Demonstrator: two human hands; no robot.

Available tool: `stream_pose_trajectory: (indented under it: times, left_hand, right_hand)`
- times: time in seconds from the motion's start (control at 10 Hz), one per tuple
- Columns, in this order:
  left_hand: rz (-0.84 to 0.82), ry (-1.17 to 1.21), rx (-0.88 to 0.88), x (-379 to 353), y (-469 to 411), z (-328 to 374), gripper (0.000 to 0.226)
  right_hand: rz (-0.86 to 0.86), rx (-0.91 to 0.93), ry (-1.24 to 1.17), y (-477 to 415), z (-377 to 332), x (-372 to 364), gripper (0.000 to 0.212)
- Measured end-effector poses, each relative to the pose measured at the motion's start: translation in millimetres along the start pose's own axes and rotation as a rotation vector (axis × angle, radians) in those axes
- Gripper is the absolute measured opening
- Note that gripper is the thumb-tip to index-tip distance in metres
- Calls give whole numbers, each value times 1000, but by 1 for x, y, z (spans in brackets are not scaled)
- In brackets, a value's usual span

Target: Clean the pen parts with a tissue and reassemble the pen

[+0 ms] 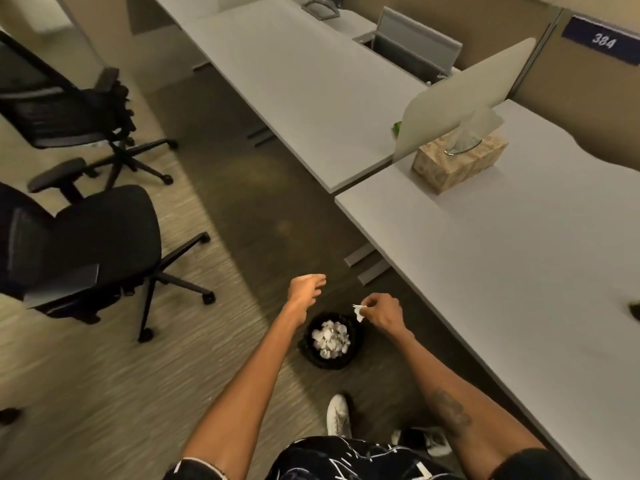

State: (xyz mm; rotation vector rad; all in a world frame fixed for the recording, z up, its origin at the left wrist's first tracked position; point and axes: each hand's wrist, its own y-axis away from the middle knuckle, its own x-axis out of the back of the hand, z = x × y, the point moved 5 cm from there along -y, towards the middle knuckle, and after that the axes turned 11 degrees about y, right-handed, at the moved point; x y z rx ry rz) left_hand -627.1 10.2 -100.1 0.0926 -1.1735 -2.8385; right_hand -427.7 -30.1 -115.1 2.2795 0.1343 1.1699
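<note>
My right hand (382,311) pinches a small white tissue scrap (358,311) just above a black waste bin (353,355) on the floor, which holds several crumpled white tissues (329,338). My left hand (306,287) hovers to the left of the bin, fingers loosely curled, with nothing in it. A tan tissue box (457,164) with a tissue sticking up stands on the grey desk (519,258) at the right. No pen parts show, apart from a dark object (634,310) cut off at the right edge of the desk.
Two black office chairs (86,251) stand on the carpet at the left. A second grey desk (298,88) runs along the back, split from the near one by a pale divider panel (464,95). My feet in white shoes (337,415) are below the bin.
</note>
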Motion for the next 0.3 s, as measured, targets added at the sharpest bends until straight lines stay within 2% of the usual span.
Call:
stream_pose_trajectory:
  times: [0.2,0.3]
  left_hand:
    - [75,10,67,42,-6,-24,28]
    - [106,31,60,51,-10,-27,28]
  right_hand:
    - [-61,-33,11,-7,-12,-35,17]
    - [-65,36,-20,-16,-29,-40,36]
